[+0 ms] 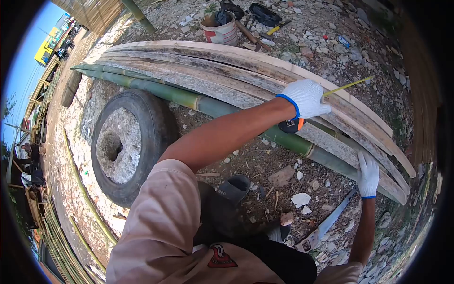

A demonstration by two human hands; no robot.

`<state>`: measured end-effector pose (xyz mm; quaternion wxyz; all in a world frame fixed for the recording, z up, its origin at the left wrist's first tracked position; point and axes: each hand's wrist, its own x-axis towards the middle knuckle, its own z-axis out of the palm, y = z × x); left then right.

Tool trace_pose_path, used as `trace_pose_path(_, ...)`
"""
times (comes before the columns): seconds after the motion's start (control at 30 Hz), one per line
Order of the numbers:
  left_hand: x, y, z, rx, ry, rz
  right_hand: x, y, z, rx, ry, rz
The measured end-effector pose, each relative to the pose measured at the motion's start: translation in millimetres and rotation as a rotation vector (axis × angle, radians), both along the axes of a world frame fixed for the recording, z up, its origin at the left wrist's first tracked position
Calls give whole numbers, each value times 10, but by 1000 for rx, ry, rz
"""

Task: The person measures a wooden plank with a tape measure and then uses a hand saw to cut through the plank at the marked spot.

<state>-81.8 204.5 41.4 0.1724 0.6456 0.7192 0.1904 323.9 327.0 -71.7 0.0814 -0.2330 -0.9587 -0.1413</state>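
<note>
My left hand [306,98], in a white glove with a blue cuff, is closed around a yellow tape measure blade [347,86] above the planks. The tape's black and orange case [291,125] shows below my wrist, partly hidden by it. My right hand [368,175], gloved the same way, lies with fingers stretched out on the nearest wooden plank [331,141], close to its right end. Several long rough planks run side by side in a curve through this wide view. Green bamboo poles [213,106] lie along their near side.
A tire filled with concrete [98,156] lies left of my arm. Near my feet are a hand saw [331,221], a dark slipper [235,188] and broken stones. Beyond the planks stand a bucket [222,34] and a black bag [265,15] on rubble. More bamboo lies far left.
</note>
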Motion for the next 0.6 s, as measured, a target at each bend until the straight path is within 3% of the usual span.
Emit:
trace_pose_path(0.1,-193,-80,-278,-87,57,-9,-129,109,122,-201,79,18)
trace_pose_path(0.17,-291,-99,-403,-125,141,-12,-301,186,443,-599,-69,-223)
trace_pose_path(0.2,-321,-122,-378,-122,142,-13,-396,292,563,-597,-67,-224)
trace_pose_path(0.27,-343,-185,-350,-201,141,16,-615,530,715,-790,-156,-443)
trace_pose_path(0.37,-404,-245,-513,-130,194,38,-648,1251,229,-806,-170,-396)
trace_pose_path(0.4,-424,-278,-529,-70,219,66,-670,1441,45,-697,-108,-363)
trace_pose_path(0.6,-877,-209,-1019,-24,430,155,-799,1574,-325,-345,118,-436)
